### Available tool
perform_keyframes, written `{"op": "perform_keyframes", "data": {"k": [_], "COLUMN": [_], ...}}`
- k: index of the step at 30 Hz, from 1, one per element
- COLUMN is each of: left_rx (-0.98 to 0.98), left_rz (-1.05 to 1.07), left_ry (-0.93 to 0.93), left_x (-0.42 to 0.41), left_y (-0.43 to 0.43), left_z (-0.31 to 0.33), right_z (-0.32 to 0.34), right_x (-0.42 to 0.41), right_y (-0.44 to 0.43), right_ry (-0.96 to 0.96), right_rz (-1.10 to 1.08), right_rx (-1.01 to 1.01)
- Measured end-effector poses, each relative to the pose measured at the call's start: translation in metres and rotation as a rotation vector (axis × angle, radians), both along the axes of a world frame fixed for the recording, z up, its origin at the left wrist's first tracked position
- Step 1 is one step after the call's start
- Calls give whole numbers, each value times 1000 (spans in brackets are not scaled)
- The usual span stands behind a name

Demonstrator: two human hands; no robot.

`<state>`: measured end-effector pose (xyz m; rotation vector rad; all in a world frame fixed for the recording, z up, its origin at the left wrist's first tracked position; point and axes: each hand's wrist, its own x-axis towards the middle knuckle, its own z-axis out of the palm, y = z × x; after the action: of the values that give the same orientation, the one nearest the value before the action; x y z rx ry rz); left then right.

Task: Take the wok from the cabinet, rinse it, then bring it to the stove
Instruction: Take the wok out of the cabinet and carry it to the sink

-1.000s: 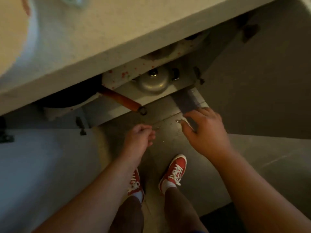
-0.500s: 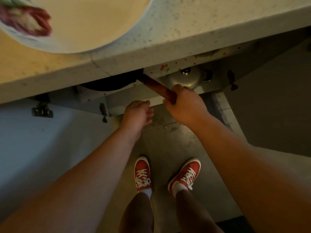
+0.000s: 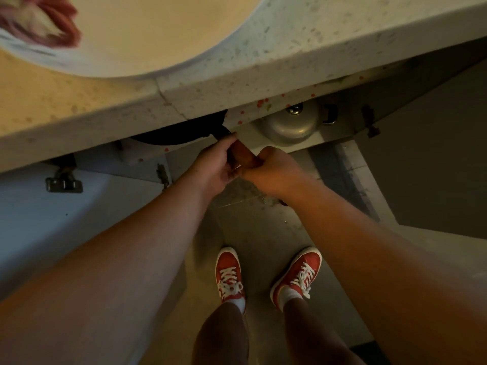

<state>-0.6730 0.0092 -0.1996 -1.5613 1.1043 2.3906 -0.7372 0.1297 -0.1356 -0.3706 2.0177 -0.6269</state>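
Note:
The black wok (image 3: pixel 181 130) lies on the cabinet shelf under the counter, mostly hidden by the counter's edge. Its brown wooden handle (image 3: pixel 242 154) sticks out toward me. My left hand (image 3: pixel 214 164) is closed on the handle near the pan. My right hand (image 3: pixel 274 169) grips the handle's outer end, touching the left hand. Both cabinet doors stand open.
A speckled stone counter (image 3: pixel 290 61) overhangs the cabinet, with a large pale bowl (image 3: pixel 147 35) on it. A steel pot lid (image 3: pixel 290 125) sits on the shelf right of the wok. The open doors (image 3: pixel 52 219) flank me on both sides. My red shoes (image 3: pixel 229 275) stand on the floor.
My right hand reached in and took the wok handle, then my left hand closed on it too. The view has shifted closer over the counter.

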Motion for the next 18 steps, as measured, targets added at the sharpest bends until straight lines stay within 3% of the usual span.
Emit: {"op": "perform_keyframes", "data": {"k": [7, 12, 18], "left_rx": [171, 260, 203], "left_rz": [74, 163, 96], "left_ry": [42, 109, 48], "left_x": [7, 16, 31], "left_y": [0, 9, 24], "left_z": [-15, -16, -5], "right_z": [-18, -30, -28], "right_x": [11, 33, 53], "right_y": [-16, -15, 2], "right_ry": [-326, -115, -123], "right_rz": [32, 66, 1], "right_rx": [4, -64, -89]}}
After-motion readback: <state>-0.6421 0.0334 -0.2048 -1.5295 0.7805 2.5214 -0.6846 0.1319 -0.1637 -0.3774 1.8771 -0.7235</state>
